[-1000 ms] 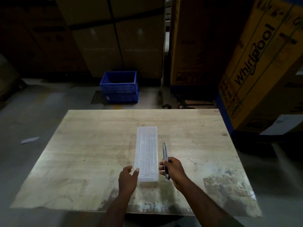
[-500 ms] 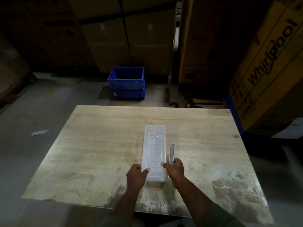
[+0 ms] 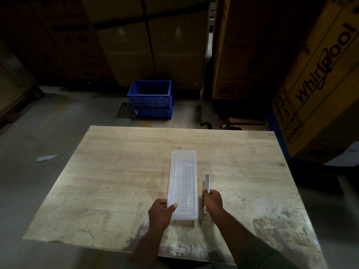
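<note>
A long white translucent plastic tray [image 3: 183, 183] with a wavy ribbed floor lies lengthwise on the wooden table [image 3: 120, 183]. My left hand [image 3: 160, 212] grips the tray's near left corner, thumb over the rim. My right hand [image 3: 212, 200] holds a narrow flat metal strip [image 3: 207, 181] just right of the tray, parallel to it, its far end pointing away from me. The strip's near part is hidden in my fingers.
A blue plastic crate [image 3: 150, 99] stands on the floor beyond the table. Tall cardboard appliance boxes [image 3: 314, 80] rise at the right and along the back. A scrap of paper [image 3: 46, 157] lies on the floor at the left. The table's near edge is worn.
My left hand closed from touching the tray's corner to gripping it. My right hand brought the metal strip nearer the tray's right side. The view shifted slightly.
</note>
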The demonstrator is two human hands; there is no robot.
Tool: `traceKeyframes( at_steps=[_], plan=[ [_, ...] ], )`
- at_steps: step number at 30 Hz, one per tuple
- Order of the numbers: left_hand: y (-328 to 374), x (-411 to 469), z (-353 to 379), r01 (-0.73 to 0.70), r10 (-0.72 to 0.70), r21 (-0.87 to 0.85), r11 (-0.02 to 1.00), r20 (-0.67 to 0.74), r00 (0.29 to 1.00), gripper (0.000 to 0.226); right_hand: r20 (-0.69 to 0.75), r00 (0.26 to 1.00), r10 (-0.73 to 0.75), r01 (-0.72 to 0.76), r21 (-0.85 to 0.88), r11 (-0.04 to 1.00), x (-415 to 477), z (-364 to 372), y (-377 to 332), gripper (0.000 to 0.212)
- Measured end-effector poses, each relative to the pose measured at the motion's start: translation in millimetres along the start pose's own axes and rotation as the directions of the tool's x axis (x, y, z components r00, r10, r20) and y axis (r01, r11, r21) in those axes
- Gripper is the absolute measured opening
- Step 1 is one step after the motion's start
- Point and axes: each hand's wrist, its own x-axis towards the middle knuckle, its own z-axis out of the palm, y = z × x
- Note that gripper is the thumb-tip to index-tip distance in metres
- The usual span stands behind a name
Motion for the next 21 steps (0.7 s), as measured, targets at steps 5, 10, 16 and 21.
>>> traceKeyframes(
  at_steps=[5, 10, 16, 21],
  plan=[
    [-2.2, -1.0, 2.4, -0.011, 0.011, -0.017, 1.0, -0.009, 1.0, 0.032, -0.048, 0.997, -0.057, 0.049, -0.153, 0.987, 11.2, 3.0, -10.7, 0.02],
    [-2.5, -2.5, 1.1, -0.032, 0.032, -0.027, 0.999, -0.005, 0.999, 0.032, -0.04, 0.996, -0.074, 0.059, -0.292, 0.955, 14.3, 3.6, -12.5, 0.026],
    [-4.3, -2.3, -0.9, -0.058, 0.058, -0.026, 0.998, 0.007, 0.998, 0.029, -0.008, 0.991, -0.137, 0.124, -0.389, 0.913, 11.7, -4.0, -7.4, 0.034],
    [-9.4, 2.6, -12.9, -0.059, 0.061, -0.046, 0.997, 0.046, 0.997, 0.025, 0.094, 0.993, -0.076, 0.085, -0.091, 0.992, 19.7, -16.3, -10.8, 0.016]
  ],
)
